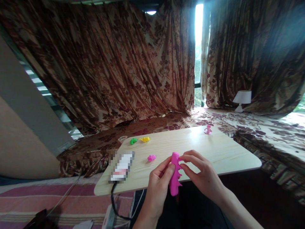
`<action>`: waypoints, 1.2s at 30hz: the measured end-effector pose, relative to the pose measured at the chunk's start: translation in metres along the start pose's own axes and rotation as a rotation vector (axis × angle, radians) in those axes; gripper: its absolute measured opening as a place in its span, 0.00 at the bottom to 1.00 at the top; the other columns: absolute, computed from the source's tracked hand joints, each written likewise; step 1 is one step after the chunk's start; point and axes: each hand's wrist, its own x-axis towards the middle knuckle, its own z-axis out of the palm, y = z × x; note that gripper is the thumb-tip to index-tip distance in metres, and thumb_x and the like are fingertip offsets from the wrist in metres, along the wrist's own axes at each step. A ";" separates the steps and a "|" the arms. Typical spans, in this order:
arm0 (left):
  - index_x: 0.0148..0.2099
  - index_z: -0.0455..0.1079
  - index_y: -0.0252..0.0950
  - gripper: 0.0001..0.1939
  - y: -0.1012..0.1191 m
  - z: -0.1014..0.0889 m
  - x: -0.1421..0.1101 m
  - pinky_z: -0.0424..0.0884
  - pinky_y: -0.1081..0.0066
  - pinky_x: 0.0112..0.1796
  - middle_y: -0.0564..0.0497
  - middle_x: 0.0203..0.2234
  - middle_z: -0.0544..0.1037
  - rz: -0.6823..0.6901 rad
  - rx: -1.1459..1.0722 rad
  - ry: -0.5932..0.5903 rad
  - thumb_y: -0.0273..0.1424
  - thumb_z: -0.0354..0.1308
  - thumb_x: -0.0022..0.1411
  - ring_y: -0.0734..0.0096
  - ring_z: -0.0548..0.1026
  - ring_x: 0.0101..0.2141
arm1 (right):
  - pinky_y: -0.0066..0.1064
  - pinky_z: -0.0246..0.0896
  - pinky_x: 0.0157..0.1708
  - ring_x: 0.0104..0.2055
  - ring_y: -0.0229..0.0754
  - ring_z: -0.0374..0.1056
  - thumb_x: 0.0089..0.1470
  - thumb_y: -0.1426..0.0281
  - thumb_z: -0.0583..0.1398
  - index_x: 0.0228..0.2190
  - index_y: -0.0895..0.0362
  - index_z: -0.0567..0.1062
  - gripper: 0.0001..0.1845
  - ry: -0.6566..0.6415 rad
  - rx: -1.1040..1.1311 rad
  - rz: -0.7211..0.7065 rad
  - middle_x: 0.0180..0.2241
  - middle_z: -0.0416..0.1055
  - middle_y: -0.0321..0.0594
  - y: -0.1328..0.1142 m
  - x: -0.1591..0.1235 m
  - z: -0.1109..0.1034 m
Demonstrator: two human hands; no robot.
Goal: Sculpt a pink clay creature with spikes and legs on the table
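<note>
A long bar of bright pink modelling clay stands nearly upright over the table's near edge, with several thin pointed bits sticking out along its right side. My left hand is closed around it, thumb on the near face and fingers behind. At the bar's upper right side, my right hand pinches at one of the points with thumb and fingertips. A smaller pink lump lies on the table to the left of my hands. Farther back are a green lump and a yellow lump, whose shapes are too small to make out.
The pale wooden table has a small pink figure at its far right. On its left lies a blurred-out flat device with a black cable. A white lamp stands on the patterned ledge behind, before curtains.
</note>
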 end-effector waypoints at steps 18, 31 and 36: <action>0.47 0.71 0.35 0.15 0.005 -0.001 0.001 0.68 0.76 0.36 0.49 0.36 0.77 0.056 0.059 0.012 0.34 0.58 0.58 0.74 0.72 0.34 | 0.30 0.61 0.35 0.34 0.39 0.67 0.57 0.70 0.57 0.32 0.56 0.73 0.05 -0.012 0.190 0.208 0.31 0.69 0.37 -0.012 -0.009 0.010; 0.48 0.72 0.36 0.16 0.003 -0.001 0.000 0.67 0.74 0.40 0.48 0.38 0.77 0.079 0.021 0.002 0.33 0.60 0.57 0.70 0.72 0.38 | 0.30 0.61 0.36 0.35 0.39 0.67 0.57 0.69 0.58 0.33 0.56 0.74 0.05 0.004 0.327 0.270 0.32 0.69 0.37 -0.009 -0.010 0.012; 0.48 0.72 0.36 0.15 0.001 -0.001 0.000 0.67 0.74 0.40 0.48 0.38 0.77 0.084 0.033 -0.004 0.33 0.59 0.58 0.71 0.72 0.37 | 0.28 0.62 0.36 0.35 0.39 0.68 0.57 0.67 0.58 0.33 0.56 0.75 0.07 0.003 0.376 0.310 0.32 0.71 0.37 -0.007 -0.009 0.012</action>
